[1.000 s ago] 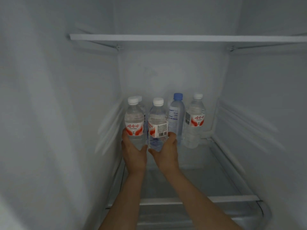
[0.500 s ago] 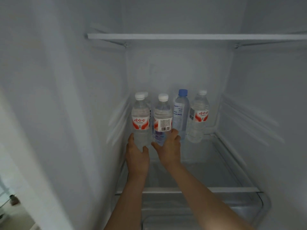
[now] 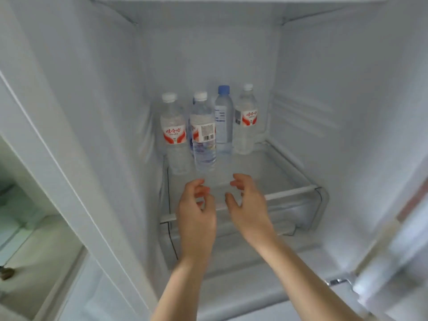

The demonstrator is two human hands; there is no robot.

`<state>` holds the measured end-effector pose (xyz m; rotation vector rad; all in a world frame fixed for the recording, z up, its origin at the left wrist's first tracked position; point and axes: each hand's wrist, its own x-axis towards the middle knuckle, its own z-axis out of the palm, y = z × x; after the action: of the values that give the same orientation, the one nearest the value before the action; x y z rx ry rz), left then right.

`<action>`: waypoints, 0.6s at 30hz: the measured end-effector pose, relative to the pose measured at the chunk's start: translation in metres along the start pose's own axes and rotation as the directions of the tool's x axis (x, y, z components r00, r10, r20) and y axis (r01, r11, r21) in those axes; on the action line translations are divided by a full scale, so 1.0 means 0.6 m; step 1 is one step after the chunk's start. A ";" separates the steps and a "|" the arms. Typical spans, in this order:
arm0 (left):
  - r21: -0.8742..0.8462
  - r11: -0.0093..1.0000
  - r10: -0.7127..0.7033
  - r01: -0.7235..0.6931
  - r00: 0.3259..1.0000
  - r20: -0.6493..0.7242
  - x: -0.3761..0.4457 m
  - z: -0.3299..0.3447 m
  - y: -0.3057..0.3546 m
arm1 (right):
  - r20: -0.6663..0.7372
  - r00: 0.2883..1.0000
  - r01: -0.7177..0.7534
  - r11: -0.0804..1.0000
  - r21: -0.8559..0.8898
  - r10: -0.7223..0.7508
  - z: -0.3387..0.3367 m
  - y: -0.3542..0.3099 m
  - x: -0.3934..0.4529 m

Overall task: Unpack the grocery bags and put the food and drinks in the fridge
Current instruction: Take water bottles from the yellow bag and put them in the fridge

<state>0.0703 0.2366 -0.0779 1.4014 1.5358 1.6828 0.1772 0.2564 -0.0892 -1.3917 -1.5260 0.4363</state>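
Observation:
Several water bottles stand upright on the fridge's glass shelf (image 3: 273,172). A white-capped bottle with a red label (image 3: 174,133) is at the left, and a second one with its barcode showing (image 3: 203,133) is beside it. Behind stand a blue-capped bottle (image 3: 223,117) and another red-label bottle (image 3: 246,119) at the right. Another bottle is partly hidden behind the front two. My left hand (image 3: 196,216) and my right hand (image 3: 247,205) hover just in front of the shelf, below the bottles, fingers loosely curled and holding nothing.
The fridge's white side walls close in left and right. A clear drawer (image 3: 298,216) sits under the shelf. The fridge's left edge frame (image 3: 58,158) runs diagonally, with a pale floor beyond it. At the lower right is the blurred door (image 3: 393,251).
Both hands have let go of the two front bottles and pulled back toward me. The bottles stay standing on the shelf. The view has drawn back and tilted down.

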 end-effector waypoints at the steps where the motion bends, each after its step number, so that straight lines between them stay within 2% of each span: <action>1: -0.002 1.000 0.005 -0.005 1.000 0.024 -0.021 -0.007 0.001 | -0.042 0.999 0.006 1.000 -0.001 -0.006 -0.012 0.003 -0.030; 4: 0.021 0.999 -0.035 0.032 0.988 0.153 -0.094 -0.031 -0.007 | -0.149 0.988 0.030 0.999 -0.013 -0.032 -0.044 0.015 -0.124; 8: 0.060 0.998 -0.026 0.006 0.942 0.334 -0.194 -0.060 -0.025 | -0.206 0.977 -0.074 0.996 -0.054 0.062 -0.079 0.034 -0.258; 14: 0.073 0.997 -0.037 -0.008 0.799 0.600 -0.327 -0.067 -0.039 | -0.226 0.948 -0.267 0.947 -0.179 0.225 -0.140 0.054 -0.440; 18: 0.064 0.996 -0.006 -0.060 0.677 0.736 -0.401 -0.076 -0.058 | -0.246 0.889 -0.437 0.875 -0.207 0.386 -0.170 0.067 -0.545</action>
<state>0.1100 0.0205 -0.1912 1.8414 1.0999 0.8468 0.2363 -0.0609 -0.2102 -1.9229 -1.1454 0.3506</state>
